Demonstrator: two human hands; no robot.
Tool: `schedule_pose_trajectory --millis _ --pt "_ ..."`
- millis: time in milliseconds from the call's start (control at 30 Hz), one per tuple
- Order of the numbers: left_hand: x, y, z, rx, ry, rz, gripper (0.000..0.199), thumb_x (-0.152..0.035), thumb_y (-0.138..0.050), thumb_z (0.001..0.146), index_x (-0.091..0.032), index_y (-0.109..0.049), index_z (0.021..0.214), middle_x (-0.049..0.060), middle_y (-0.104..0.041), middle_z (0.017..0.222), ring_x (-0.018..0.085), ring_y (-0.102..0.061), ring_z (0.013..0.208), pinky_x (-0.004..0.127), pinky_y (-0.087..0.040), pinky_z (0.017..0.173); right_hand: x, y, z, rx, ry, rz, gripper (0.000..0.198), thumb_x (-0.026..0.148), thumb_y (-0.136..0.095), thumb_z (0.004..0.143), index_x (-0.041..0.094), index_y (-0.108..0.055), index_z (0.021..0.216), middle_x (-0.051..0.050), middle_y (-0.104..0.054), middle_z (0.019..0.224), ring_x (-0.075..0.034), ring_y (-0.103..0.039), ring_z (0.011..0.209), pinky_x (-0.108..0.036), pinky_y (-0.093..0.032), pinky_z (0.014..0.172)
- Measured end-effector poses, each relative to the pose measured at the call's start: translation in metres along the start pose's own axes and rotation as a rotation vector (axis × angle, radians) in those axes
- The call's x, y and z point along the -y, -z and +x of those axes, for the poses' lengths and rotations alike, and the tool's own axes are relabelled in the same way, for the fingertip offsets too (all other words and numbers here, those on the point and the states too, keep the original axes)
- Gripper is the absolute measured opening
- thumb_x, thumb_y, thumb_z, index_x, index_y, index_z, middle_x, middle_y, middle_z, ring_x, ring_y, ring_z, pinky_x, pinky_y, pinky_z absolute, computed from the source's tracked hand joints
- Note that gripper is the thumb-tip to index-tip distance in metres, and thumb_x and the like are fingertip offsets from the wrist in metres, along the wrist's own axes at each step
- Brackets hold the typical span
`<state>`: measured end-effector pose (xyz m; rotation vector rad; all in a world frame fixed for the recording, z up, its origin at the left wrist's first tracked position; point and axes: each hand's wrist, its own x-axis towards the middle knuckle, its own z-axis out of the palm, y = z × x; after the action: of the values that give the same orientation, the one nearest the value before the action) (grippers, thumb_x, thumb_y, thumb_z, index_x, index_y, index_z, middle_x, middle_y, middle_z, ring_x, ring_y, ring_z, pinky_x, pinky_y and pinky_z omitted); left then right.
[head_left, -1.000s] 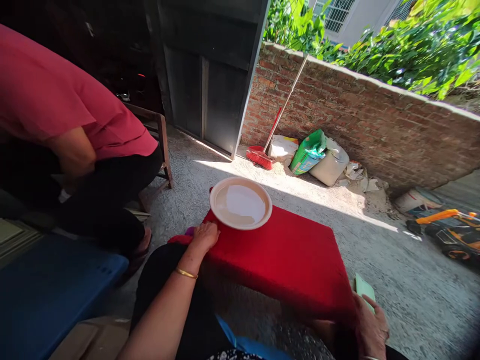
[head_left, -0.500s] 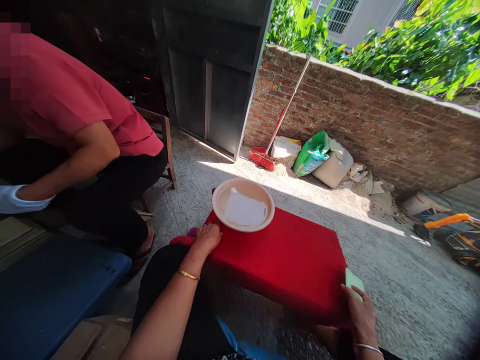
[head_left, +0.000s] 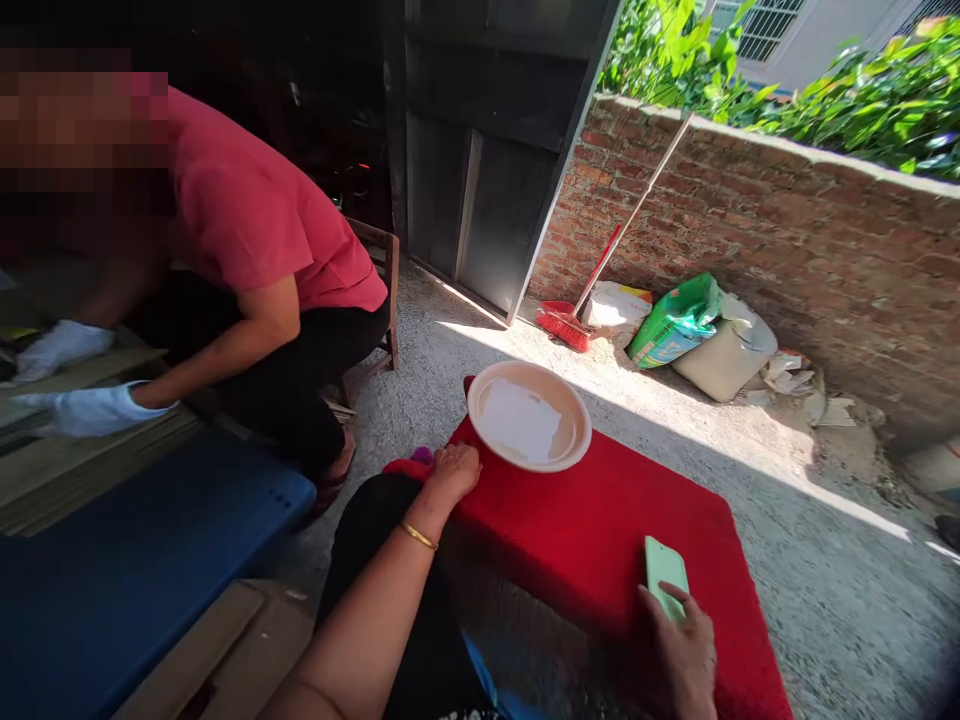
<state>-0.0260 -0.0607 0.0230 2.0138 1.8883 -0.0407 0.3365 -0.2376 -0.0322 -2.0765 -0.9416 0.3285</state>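
My right hand (head_left: 684, 645) holds a light green phone (head_left: 666, 572) over the right part of a red cloth-covered table (head_left: 600, 520), with thumb and fingers along its sides. My left hand (head_left: 457, 470) rests at the near left corner of the red cover, its fingers curled under, and what they hold, if anything, is hidden. Just beyond it stands a round pale basin (head_left: 581, 440) with a white area inside. A purple and red bit of cloth (head_left: 409, 466) shows beside my left wrist.
To the left, a co-worker in a red shirt (head_left: 255, 200) bends over stacked flat sheets (head_left: 97, 470) with white-gloved hands. A blue surface (head_left: 187, 540) lies nearer me. A broom (head_left: 566, 325), a green sack (head_left: 675, 320) and a pale sack (head_left: 727, 355) stand along the brick wall (head_left: 825, 270).
My right hand has brought the phone from the table's right edge inward over the red cover. My view has turned left. The co-worker's gloved hands now show on the sheets.
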Motion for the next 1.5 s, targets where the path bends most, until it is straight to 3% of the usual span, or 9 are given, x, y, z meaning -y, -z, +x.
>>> schedule_pose_trajectory --millis 233,300,433,533,800,867,1100,1333,1500 --pt "0.0 0.004 -0.003 0.007 -0.017 -0.006 0.035 -0.03 -0.051 0.096 -0.013 -0.068 0.121 0.019 -0.067 0.123 0.03 -0.061 0.12 0.041 -0.048 0.099 0.095 -0.078 -0.117 0.847 0.426 0.209 0.021 0.039 -0.066 0.071 0.026 -0.073 0.085 -0.004 -0.061 0.099 -0.021 -0.061 0.087 -0.027 -0.05 0.07" --pt "0.0 0.004 -0.004 0.005 -0.022 -0.015 0.034 -0.03 -0.051 0.096 -0.014 -0.068 0.121 0.018 -0.067 0.124 0.03 -0.061 0.121 0.041 -0.047 0.1 0.095 -0.075 -0.111 0.816 0.412 0.224 0.024 0.042 -0.068 0.073 0.026 -0.073 0.089 -0.004 -0.061 0.103 -0.021 -0.061 0.089 -0.027 -0.05 0.069" --pt "0.0 0.004 -0.003 0.01 -0.02 -0.04 0.034 -0.032 -0.053 0.095 -0.017 -0.069 0.12 0.017 -0.066 0.127 0.029 -0.059 0.123 0.041 -0.046 0.102 0.071 -0.068 -0.066 0.36 0.182 0.197 0.047 0.064 -0.07 0.066 0.023 -0.071 0.09 -0.006 -0.06 0.097 -0.027 -0.06 0.091 -0.035 -0.051 0.076" --pt "-0.002 0.005 -0.002 0.022 -0.021 -0.05 0.035 -0.033 -0.053 0.094 -0.016 -0.069 0.121 0.018 -0.066 0.127 0.03 -0.059 0.123 0.041 -0.046 0.101 0.065 -0.077 -0.051 0.222 0.077 0.152 0.055 0.068 -0.07 0.061 0.022 -0.069 0.09 -0.006 -0.06 0.093 -0.028 -0.059 0.09 -0.039 -0.05 0.079" --pt "-0.003 0.009 -0.006 0.021 -0.017 -0.021 0.036 -0.031 -0.051 0.095 -0.015 -0.069 0.121 0.018 -0.066 0.127 0.029 -0.06 0.122 0.041 -0.047 0.1 0.108 -0.105 -0.123 0.879 0.406 0.227 0.022 0.038 -0.065 0.069 0.025 -0.071 0.085 -0.003 -0.059 0.099 -0.022 -0.06 0.089 -0.029 -0.05 0.073" --pt "-0.002 0.009 -0.006 0.021 -0.021 -0.022 0.035 -0.032 -0.051 0.095 -0.017 -0.07 0.12 0.017 -0.067 0.127 0.029 -0.06 0.121 0.041 -0.047 0.1 0.106 -0.099 -0.118 0.87 0.4 0.249 0.021 0.04 -0.067 0.07 0.025 -0.071 0.085 -0.003 -0.06 0.102 -0.023 -0.06 0.092 -0.029 -0.05 0.074" --pt "-0.002 0.006 -0.006 0.014 -0.037 -0.042 0.035 -0.031 -0.051 0.095 -0.016 -0.07 0.119 0.018 -0.066 0.127 0.03 -0.059 0.122 0.043 -0.046 0.101 0.084 -0.089 -0.062 0.314 0.155 0.181 0.048 0.065 -0.07 0.063 0.024 -0.071 0.087 -0.005 -0.061 0.092 -0.027 -0.058 0.086 -0.036 -0.049 0.074" --pt "0.002 0.004 -0.009 0.009 -0.109 -0.029 0.032 -0.028 -0.049 0.096 -0.014 -0.069 0.116 0.019 -0.067 0.123 0.032 -0.06 0.121 0.045 -0.046 0.1 0.108 -0.087 -0.104 0.939 0.218 0.369 0.025 0.027 -0.064 0.054 0.023 -0.071 0.077 -0.002 -0.059 0.098 -0.023 -0.058 0.094 -0.028 -0.045 0.076" --pt "-0.008 0.003 -0.02 0.095 -0.399 -0.126 0.025 -0.038 -0.057 0.094 -0.025 -0.071 0.108 0.006 -0.071 0.111 0.022 -0.066 0.11 0.032 -0.049 0.095 0.094 -0.054 -0.073 0.871 0.204 0.351 0.029 0.024 -0.062 0.05 0.022 -0.069 0.079 0.0 -0.057 0.091 -0.022 -0.056 0.087 -0.027 -0.042 0.074"
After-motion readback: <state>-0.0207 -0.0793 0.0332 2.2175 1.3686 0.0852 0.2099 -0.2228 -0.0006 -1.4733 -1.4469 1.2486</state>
